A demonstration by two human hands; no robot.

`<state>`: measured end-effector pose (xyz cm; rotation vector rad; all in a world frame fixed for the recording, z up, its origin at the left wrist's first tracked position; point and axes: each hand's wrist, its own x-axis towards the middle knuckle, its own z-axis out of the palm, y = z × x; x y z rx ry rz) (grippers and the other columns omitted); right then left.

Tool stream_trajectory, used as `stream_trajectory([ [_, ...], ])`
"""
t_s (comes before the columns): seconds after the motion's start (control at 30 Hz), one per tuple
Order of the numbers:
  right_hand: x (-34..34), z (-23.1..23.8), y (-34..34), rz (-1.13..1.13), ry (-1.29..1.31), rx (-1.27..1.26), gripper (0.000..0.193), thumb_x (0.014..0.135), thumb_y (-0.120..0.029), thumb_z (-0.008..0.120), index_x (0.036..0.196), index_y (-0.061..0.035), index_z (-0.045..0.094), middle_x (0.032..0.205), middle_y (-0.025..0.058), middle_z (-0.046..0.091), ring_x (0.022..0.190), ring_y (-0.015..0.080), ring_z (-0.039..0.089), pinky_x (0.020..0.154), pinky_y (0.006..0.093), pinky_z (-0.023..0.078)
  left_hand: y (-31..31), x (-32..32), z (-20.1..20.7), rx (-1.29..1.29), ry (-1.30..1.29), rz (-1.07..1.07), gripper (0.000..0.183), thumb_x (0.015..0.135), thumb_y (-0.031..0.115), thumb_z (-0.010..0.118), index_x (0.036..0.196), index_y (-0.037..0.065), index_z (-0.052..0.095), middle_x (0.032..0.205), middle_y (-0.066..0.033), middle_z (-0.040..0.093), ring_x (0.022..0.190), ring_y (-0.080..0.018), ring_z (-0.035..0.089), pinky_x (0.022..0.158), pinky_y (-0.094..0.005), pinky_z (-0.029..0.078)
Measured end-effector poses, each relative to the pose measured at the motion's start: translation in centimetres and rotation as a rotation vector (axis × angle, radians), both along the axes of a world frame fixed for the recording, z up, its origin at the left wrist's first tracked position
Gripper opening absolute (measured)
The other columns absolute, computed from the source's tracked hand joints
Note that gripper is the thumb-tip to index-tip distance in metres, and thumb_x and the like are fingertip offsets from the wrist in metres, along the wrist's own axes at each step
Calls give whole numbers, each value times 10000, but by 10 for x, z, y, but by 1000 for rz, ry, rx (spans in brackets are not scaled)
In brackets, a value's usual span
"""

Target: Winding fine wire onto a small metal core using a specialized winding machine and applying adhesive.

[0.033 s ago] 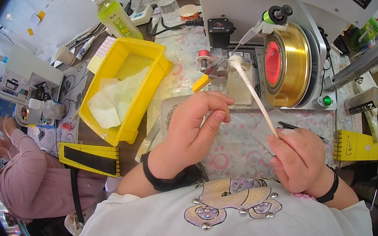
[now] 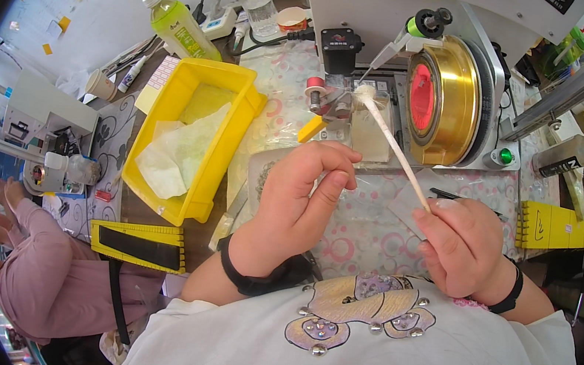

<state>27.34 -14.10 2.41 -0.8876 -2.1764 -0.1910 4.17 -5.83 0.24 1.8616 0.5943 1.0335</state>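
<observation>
My right hand (image 2: 459,243) pinches the lower end of a long swab (image 2: 395,149), a pale stick with a thick white tip. It slants up and left, and the tip is at the small metal fixture (image 2: 347,107) of the bench machine, under a thin dispensing needle (image 2: 377,62). In front of the fixture is my left hand (image 2: 302,191), its fingers curled in toward the thumb; whatever they may hold is hidden. A small yellow piece (image 2: 311,128) lies just above that hand. Right of the swab stands a gold reel (image 2: 442,99) with a red centre.
A yellow bin (image 2: 214,179) with white sheets in it stands at the left. Behind it is a green drink bottle (image 2: 179,26). Yellow rests (image 2: 556,227) flank the bench. A person in a pink sleeve (image 2: 59,269) sits at far left.
</observation>
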Motion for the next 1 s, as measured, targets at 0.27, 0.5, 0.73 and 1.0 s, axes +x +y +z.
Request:
stream_trajectory([
  [0.27, -10, -20, 18, -160, -110, -246, 321, 730, -86, 680, 1031, -7, 601, 955, 100, 582, 673, 262, 586, 548, 364, 472, 0, 4, -3, 76, -49, 56, 58, 899, -10, 546, 919, 35, 576, 870, -84, 615, 984, -275, 621, 817, -347, 473],
  [0.5, -19, -19, 27, -251, -265, -528, 482, 738, -76, 634, 1207, -24, 537, 1091, 137, 564, 878, 315, 597, 741, 392, 512, 2, 4, -3, 88, -40, 66, 52, 894, -5, 556, 914, 37, 579, 864, -82, 614, 984, -280, 622, 814, -352, 475],
  [0.73, 27, -18, -15, -424, -179, -671, 532, 766, 12, 610, 1286, -57, 519, 1224, 170, 530, 1099, 375, 537, 934, 423, 454, 0, 2, -2, 122, -23, 57, 66, 882, -14, 560, 919, 36, 581, 876, -93, 618, 966, -294, 625, 802, -355, 476],
  [1.0, 100, -45, -18, -749, -260, -507, 651, 818, -65, 628, 1418, -22, 380, 1490, 202, 347, 1365, 402, 337, 1110, 474, 306, 3, 5, -4, 59, -17, 93, 49, 907, 6, 539, 938, 21, 574, 842, -83, 621, 912, -257, 625, 787, -336, 476],
])
